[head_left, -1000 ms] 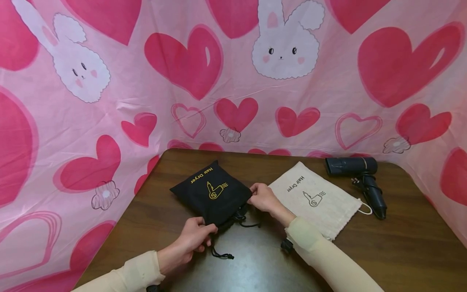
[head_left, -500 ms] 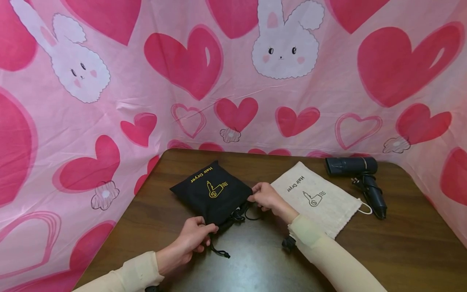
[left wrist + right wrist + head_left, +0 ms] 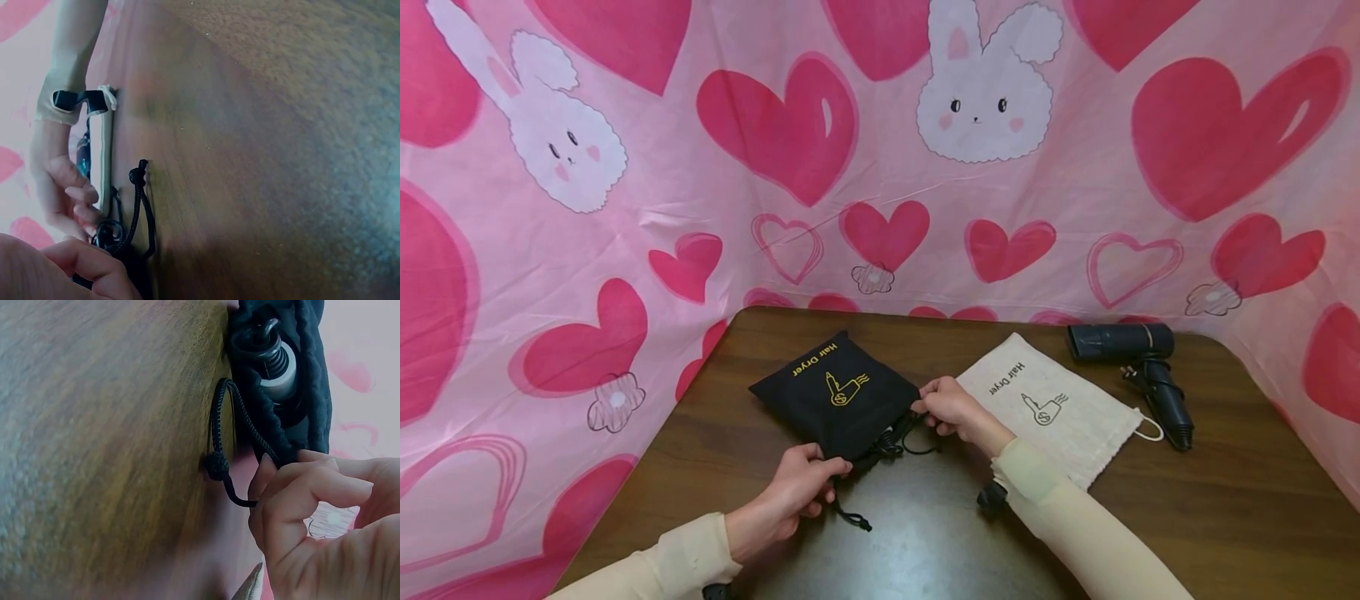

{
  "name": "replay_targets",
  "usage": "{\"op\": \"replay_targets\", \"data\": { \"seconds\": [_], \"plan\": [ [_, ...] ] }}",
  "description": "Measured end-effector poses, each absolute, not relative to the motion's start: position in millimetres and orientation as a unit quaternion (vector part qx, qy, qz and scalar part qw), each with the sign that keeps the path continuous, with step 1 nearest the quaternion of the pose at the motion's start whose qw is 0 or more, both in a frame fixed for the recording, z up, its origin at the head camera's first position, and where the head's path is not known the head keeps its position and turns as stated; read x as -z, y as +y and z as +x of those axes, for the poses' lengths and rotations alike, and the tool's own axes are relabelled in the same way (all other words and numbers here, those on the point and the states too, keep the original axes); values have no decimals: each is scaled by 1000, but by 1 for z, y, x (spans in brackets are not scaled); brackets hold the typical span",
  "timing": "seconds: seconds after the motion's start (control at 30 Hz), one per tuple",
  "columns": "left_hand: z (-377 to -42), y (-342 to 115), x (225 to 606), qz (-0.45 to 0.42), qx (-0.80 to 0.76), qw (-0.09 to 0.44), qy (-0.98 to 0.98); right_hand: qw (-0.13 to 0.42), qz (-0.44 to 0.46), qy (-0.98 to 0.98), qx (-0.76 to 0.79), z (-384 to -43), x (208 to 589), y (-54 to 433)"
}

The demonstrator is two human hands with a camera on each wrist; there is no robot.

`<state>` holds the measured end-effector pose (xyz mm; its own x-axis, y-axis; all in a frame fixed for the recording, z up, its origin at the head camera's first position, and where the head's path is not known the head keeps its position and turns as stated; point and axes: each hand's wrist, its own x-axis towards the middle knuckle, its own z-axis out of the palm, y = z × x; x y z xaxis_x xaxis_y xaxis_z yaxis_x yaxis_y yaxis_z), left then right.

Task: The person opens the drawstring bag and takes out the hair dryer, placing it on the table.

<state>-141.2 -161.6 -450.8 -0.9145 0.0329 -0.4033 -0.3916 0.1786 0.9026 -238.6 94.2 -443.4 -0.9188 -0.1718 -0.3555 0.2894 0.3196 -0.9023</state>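
Note:
A black drawstring bag [image 3: 827,408] printed "Hair Dryer" in yellow lies on the table with its mouth towards me. My left hand [image 3: 793,487] pinches the mouth's near left corner, and a knotted black drawstring [image 3: 853,519] trails below it. At the right corner of the mouth my right hand [image 3: 953,406] pinches the edge between thumb and fingers. Inside the open mouth, the right wrist view shows a grey and black end with a coiled cord [image 3: 275,362]; the rest is hidden in the cloth. A second drawstring loop [image 3: 217,425] hangs beside the right fingers.
A cream drawstring bag [image 3: 1037,408], also printed "Hair Dryer", lies flat to the right, partly behind my right forearm. Beyond it is a black hair dryer [image 3: 1123,342] with its cord wrapped round the handle. Pink patterned cloth [image 3: 760,167] stands behind the table [image 3: 1247,467].
My right hand has shifted slightly right, drawing the bag's corner outward a little. The drawstring near it now hangs as a loop. My left hand stays nearly still.

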Motion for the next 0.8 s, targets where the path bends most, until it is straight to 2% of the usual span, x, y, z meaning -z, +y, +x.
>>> {"op": "replay_targets", "data": {
  "seconds": [0.8],
  "plan": [
    [-142, -167, 450, -121, -636, 173, 743, 175, 48, 793, 581, -242, 442, 95]
  ]
}}
